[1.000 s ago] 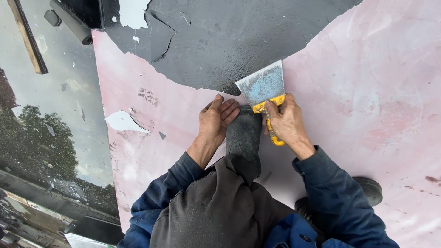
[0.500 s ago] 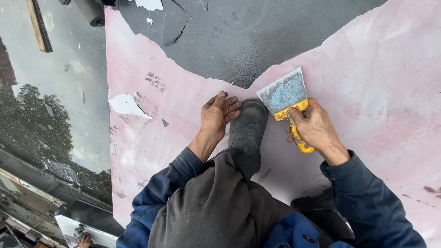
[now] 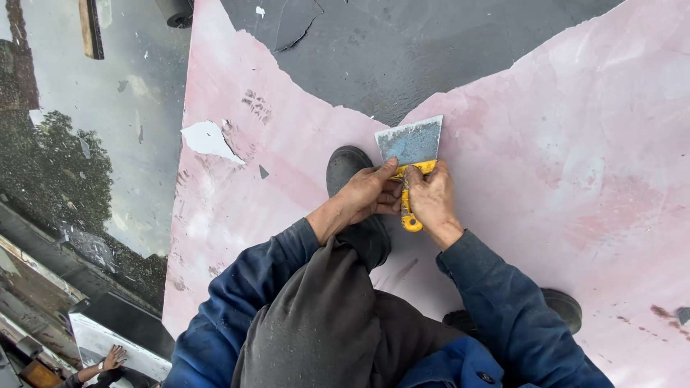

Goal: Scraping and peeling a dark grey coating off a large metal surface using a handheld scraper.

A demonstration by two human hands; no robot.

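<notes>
Both hands now meet on the wide scraper: the left hand, flat on the pink coating half a second ago, has joined the right hand, fingers curled around the yellow handle. The grey blade lies on the coating's torn edge beside bare dark surface, near the black shoe. No packages, labels or signs are visible.

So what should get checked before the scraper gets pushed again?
1. Right hand around the yellow handle: ok.
2. Left hand steadying the scraper: ok, its fingers touch the handle.
3. Blade lying flat on the pink surface: cannot tell.
4. Fingers behind the blade's front edge: ok.
5. Black boot out of the blade's path: ok, it is beside the blade, on the left.
6. Footing away from the left edge: cannot tell.
</notes>
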